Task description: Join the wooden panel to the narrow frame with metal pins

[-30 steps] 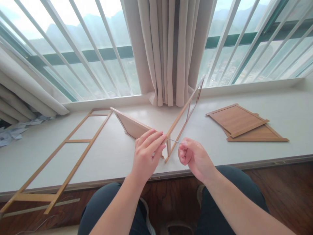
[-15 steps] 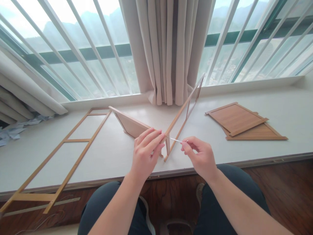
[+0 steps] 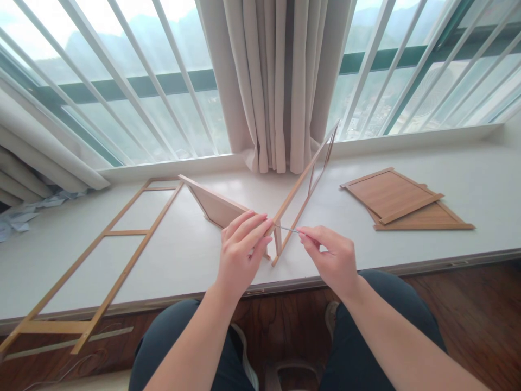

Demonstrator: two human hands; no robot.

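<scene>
A thin wooden frame [image 3: 309, 172] stands tilted on the white window ledge [image 3: 183, 255], its near end meeting a wooden panel [image 3: 214, 205] that also stands on edge. My left hand [image 3: 240, 255] grips that near corner, fingers closed on the frame. My right hand [image 3: 331, 260] pinches a thin metal pin [image 3: 287, 228], whose tip touches the frame's corner.
A long ladder-like wooden frame [image 3: 101, 260] lies flat on the ledge at left. Two wooden panels [image 3: 401, 201] are stacked at right. A curtain [image 3: 280, 81] hangs behind, with window bars beyond. Crumpled paper [image 3: 24, 214] lies far left. My knees sit below the ledge edge.
My right hand has shifted its grip along the pin and moved slightly left toward the frame corner. The left hand has kept its hold.
</scene>
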